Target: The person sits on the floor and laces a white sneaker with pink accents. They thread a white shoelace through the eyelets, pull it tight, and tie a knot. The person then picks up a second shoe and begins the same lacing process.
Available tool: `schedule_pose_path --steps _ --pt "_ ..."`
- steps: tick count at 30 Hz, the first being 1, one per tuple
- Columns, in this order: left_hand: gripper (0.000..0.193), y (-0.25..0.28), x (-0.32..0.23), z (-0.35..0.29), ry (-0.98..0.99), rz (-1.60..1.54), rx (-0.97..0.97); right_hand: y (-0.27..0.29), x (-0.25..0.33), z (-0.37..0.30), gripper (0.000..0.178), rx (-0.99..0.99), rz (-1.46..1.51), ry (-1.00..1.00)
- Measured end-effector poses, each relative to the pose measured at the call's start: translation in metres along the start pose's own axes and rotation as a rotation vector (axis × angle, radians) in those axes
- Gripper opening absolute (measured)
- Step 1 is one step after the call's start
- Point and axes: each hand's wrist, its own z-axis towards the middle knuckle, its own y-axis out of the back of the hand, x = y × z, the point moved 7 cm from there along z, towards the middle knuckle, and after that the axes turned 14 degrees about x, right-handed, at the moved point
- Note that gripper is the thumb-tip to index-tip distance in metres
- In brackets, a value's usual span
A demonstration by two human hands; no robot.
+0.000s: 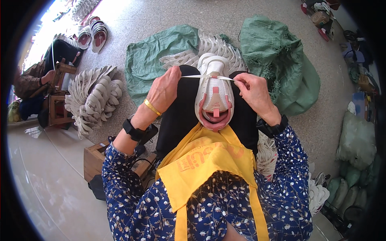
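Observation:
A white and pink sneaker upper rests between my black-clad thighs, its pink-lined opening nearest me and the rounded end pointing away. Across it runs a white shoelace, passing over the upper's middle and stretched nearly straight to both sides. My left hand is closed, pinching the lace's left part between thumb and fingers. On the other side my right hand pinches the right part, its fingertips close to the upper's edge. Neither hand touches the upper itself.
Beyond my knees, stacked white uppers lie by a green sack, with a bulky green sack to their right. More stacked uppers stand at left near a wooden stool; another person's hand shows there. A yellow apron covers my lap.

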Motion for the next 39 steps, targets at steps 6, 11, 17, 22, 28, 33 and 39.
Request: schedule_pose_path --steps 6,11,17,22,28,33,39 --pt "0.012 0.007 0.007 -0.012 -0.048 -0.033 0.097 0.000 0.004 0.003 0.009 0.032 -0.044 0.012" --pt "0.010 0.012 0.007 -0.017 -0.018 -0.004 0.098 -0.006 0.002 0.004 0.011 0.115 0.111 -0.110" --pt "0.010 0.033 0.083 -0.050 0.127 0.081 0.028 0.007 -0.020 -0.013 0.015 0.219 0.238 -0.235" --pt "0.006 0.060 0.195 -0.129 0.379 0.258 -0.077 0.042 -0.066 -0.046 0.015 0.203 0.285 -0.369" --pt "0.005 0.106 0.274 -0.229 0.651 0.427 -0.231 0.077 -0.143 -0.121 0.015 0.081 0.310 -0.515" --pt "0.007 0.136 0.323 -0.309 0.856 0.513 -0.254 0.101 -0.211 -0.185 0.015 -0.046 0.318 -0.546" --pt "0.013 0.139 0.321 -0.324 0.863 0.594 -0.243 0.134 -0.260 -0.251 0.018 -0.188 0.178 -0.640"
